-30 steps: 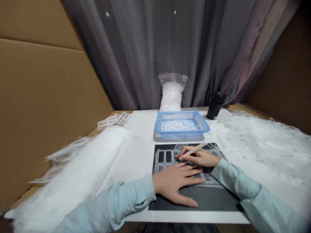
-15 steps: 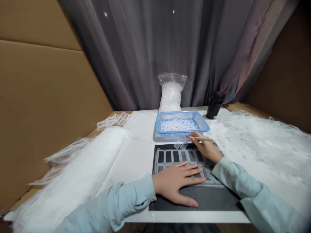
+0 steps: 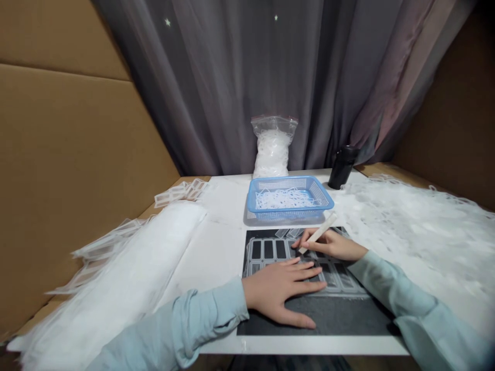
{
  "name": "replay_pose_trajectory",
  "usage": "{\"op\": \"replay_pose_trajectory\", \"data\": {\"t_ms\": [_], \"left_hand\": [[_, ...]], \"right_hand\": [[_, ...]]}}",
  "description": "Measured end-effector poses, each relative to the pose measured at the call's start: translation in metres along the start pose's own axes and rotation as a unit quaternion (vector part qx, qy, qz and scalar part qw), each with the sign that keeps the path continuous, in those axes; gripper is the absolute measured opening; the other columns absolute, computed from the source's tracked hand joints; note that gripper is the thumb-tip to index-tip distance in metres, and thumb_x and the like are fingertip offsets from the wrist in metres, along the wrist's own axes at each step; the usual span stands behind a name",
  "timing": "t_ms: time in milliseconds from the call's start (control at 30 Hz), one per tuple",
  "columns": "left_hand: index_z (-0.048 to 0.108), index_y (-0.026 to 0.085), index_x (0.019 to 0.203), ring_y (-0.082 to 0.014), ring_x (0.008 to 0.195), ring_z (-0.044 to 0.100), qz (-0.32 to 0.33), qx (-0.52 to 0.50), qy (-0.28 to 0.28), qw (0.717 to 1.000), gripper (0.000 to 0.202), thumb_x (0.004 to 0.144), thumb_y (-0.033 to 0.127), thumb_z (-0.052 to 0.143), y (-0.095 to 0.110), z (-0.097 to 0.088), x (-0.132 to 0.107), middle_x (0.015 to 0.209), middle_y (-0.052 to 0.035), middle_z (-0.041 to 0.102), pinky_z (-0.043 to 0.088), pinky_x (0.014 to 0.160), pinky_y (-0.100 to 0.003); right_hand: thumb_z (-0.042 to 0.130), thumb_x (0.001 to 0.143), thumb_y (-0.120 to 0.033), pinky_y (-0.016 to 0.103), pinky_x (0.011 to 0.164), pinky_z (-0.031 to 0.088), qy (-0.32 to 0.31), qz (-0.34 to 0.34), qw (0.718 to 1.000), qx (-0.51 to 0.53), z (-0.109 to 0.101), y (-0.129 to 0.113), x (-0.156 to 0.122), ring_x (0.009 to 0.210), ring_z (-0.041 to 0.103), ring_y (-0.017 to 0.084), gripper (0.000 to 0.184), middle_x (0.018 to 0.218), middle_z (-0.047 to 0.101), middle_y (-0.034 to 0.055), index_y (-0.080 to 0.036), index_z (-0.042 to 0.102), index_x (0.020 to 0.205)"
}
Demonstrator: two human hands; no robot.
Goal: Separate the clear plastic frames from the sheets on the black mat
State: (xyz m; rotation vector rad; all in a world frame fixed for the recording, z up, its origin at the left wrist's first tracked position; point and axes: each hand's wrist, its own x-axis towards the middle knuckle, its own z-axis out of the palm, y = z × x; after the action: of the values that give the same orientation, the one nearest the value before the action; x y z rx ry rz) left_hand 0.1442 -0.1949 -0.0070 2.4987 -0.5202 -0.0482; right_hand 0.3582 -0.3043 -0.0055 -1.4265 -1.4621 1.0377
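Note:
My left hand (image 3: 284, 292) lies flat, fingers spread, across a clear plastic sheet (image 3: 348, 282) of rectangular frames on a black mat (image 3: 348, 317). In my right hand (image 3: 328, 243) is a thin, pale flat stick (image 3: 319, 233), pinched between the fingers. Its lower end points down at the upper row of frames, just beyond my left fingertips. Whether the tip touches the sheet I cannot tell. Several small loose clear rectangular pieces (image 3: 288, 233) rest at the mat's far edge, next to my right fingertips.
Behind the mat stands a blue basket (image 3: 253, 203) with white strips inside. A zip bag (image 3: 273, 152) of white pieces and a black bottle (image 3: 341, 167) are farther back. Stacked clear sheets (image 3: 116, 278) lie left; a translucent heap (image 3: 421, 232) spreads right. Cardboard walls (image 3: 69, 144) flank the table.
My right hand has moved from near the basket back toward me, onto the upper row of frames. The stick has swung from nearly level to slanting down. My left hand stays put.

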Motion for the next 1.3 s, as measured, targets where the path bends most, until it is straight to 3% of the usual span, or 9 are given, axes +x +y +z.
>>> {"op": "replay_pose_trajectory", "data": {"t_ms": [167, 300, 467, 600, 700, 800, 1067, 1300], "left_hand": [[0.037, 0.019, 0.153, -0.0262, 0.151, 0.025, 0.007, -0.002, 0.007, 1.000, 0.077, 0.092, 0.063, 0.053, -0.002, 0.003, 0.001, 0.163, -0.0080, 0.025, 0.007, 0.127, -0.042], [0.034, 0.022, 0.154, -0.0282, 0.151, 0.024, -0.002, -0.003, -0.005, 1.000, 0.076, 0.092, 0.063, 0.053, -0.001, 0.001, 0.001, 0.163, -0.0063, 0.023, 0.008, 0.126, -0.045], [0.035, 0.021, 0.154, -0.0269, 0.152, 0.022, -0.002, -0.004, -0.007, 1.000, 0.076, 0.093, 0.063, 0.052, 0.000, 0.000, 0.000, 0.163, -0.0065, 0.023, 0.006, 0.127, -0.044], [0.034, 0.021, 0.154, -0.0260, 0.152, 0.022, 0.001, -0.001, -0.005, 1.000, 0.077, 0.093, 0.064, 0.051, 0.001, -0.002, 0.000, 0.163, -0.0056, 0.023, 0.006, 0.127, -0.041], [0.033, 0.023, 0.155, -0.0272, 0.152, 0.022, -0.006, 0.001, -0.013, 1.000, 0.076, 0.093, 0.065, 0.049, 0.003, -0.004, 0.001, 0.164, -0.0037, 0.022, 0.006, 0.127, -0.043], [0.033, 0.023, 0.154, -0.0276, 0.152, 0.021, -0.008, -0.001, -0.016, 1.000, 0.076, 0.094, 0.065, 0.048, 0.004, -0.005, 0.001, 0.164, -0.0033, 0.021, 0.006, 0.127, -0.043], [0.035, 0.023, 0.154, -0.0280, 0.151, 0.025, -0.001, 0.006, -0.001, 1.000, 0.075, 0.093, 0.064, 0.051, 0.001, -0.001, 0.000, 0.163, -0.0047, 0.025, 0.008, 0.127, -0.043], [0.036, 0.022, 0.153, -0.0285, 0.151, 0.025, -0.008, 0.010, -0.009, 1.000, 0.077, 0.092, 0.067, 0.048, -0.001, 0.000, 0.001, 0.164, -0.0049, 0.023, 0.007, 0.127, -0.043]], "right_hand": [[0.056, 0.093, -0.056, 0.043, 0.098, 0.051, -0.026, -0.006, 0.999, -0.018, -0.001, 0.002, 0.000, 0.112, 0.067, 0.026, 0.038, 0.110, 0.073, 0.0099, -0.019, 0.062, 0.094], [0.055, 0.093, -0.058, 0.040, 0.092, 0.051, 0.003, -0.024, 0.998, -0.061, 0.001, 0.005, 0.001, 0.098, 0.067, 0.023, 0.039, 0.099, 0.071, 0.0060, -0.020, 0.063, 0.093], [0.051, 0.094, -0.061, 0.038, 0.086, 0.050, 0.112, -0.046, 0.987, -0.109, -0.002, 0.013, 0.006, 0.089, 0.060, 0.022, 0.043, 0.092, 0.065, 0.0046, -0.021, 0.066, 0.095], [0.050, 0.092, -0.067, 0.042, 0.084, 0.049, 0.240, -0.042, 0.961, -0.127, -0.020, 0.014, 0.001, 0.086, 0.057, 0.024, 0.047, 0.090, 0.063, 0.0075, -0.022, 0.062, 0.091], [0.055, 0.089, -0.067, 0.046, 0.091, 0.048, 0.277, -0.031, 0.953, -0.119, -0.036, 0.010, -0.013, 0.096, 0.059, 0.028, 0.045, 0.099, 0.067, 0.0101, -0.023, 0.064, 0.091], [0.058, 0.088, -0.067, 0.047, 0.100, 0.047, 0.239, -0.019, 0.967, -0.085, -0.041, 0.005, -0.026, 0.114, 0.060, 0.032, 0.045, 0.117, 0.069, 0.0114, -0.022, 0.066, 0.093], [0.062, 0.087, -0.064, 0.046, 0.103, 0.049, 0.041, 0.017, 0.999, -0.018, -0.022, 0.010, -0.024, 0.117, 0.065, 0.031, 0.047, 0.114, 0.073, 0.0133, -0.018, 0.068, 0.094], [0.057, 0.093, -0.060, 0.044, 0.099, 0.050, 0.018, 0.012, 0.999, -0.028, -0.021, 0.013, -0.023, 0.111, 0.067, 0.028, 0.042, 0.111, 0.073, 0.0112, -0.019, 0.064, 0.098]]}}
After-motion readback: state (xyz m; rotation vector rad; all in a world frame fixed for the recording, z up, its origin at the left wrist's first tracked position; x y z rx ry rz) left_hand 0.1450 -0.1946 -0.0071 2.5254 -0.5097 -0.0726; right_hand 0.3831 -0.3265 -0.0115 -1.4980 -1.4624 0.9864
